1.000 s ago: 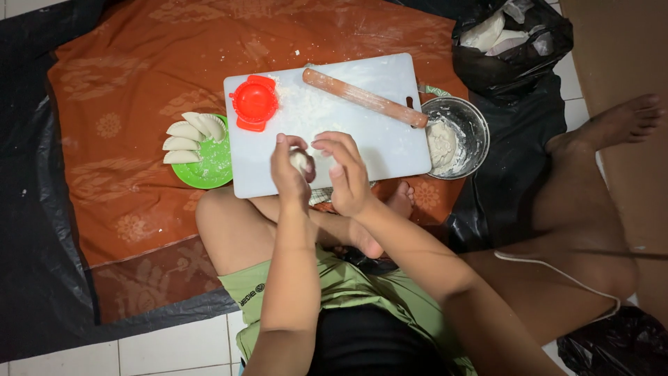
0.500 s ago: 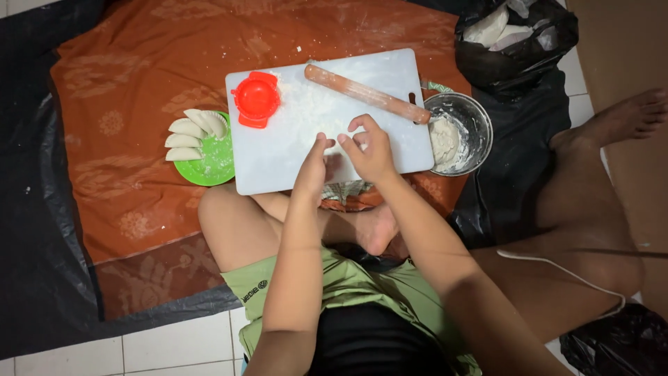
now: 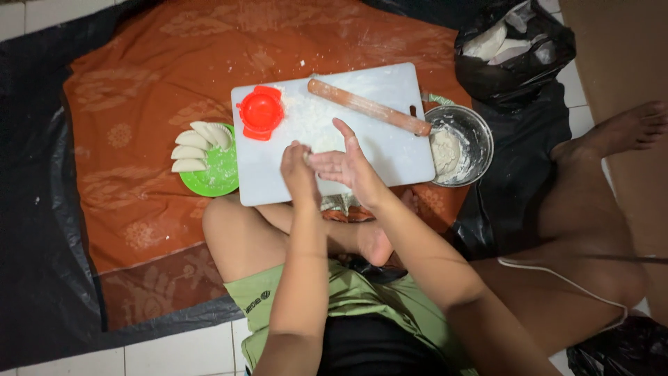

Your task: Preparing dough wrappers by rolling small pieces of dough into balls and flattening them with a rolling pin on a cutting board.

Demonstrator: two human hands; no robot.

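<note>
White board: a white plastic cutting board [image 3: 390, 150] is laid on an orange patterned cloth [image 3: 132, 83], dusted with flour near its middle.
Left hand: the left hand [image 3: 299, 174] is held over the board's near edge, fingers curled inward around a small piece of dough [image 3: 307, 157].
Right hand: the right hand [image 3: 348, 163] is held flat and open, palm turned toward the left hand, fingers spread and pointing away from the body.
Dough position: the dough piece is seen between the two hands, pressed against the left fingertips and touching the right palm's edge (only a pale sliver of it shows, so its shape cannot be told).
Hands together: the hands are brought close, meeting at the dough, above the board rather than resting on it.
Rolling pin: a wooden rolling pin [image 3: 369, 106] is laid slantwise across the far right part of the board, well apart from the hands.
Red press: a red round dumpling mould [image 3: 261, 111] is set on the board's far left corner.
Green plate: a green plate [image 3: 216, 174] is placed just left of the board, bearing several folded white dumplings [image 3: 191, 146].
Metal bowl: a steel bowl [image 3: 480, 136] with a lump of dough inside is placed at the board's right edge.
Black bag: a black plastic bag [image 3: 515, 56] is seen beyond the bowl.
</note>
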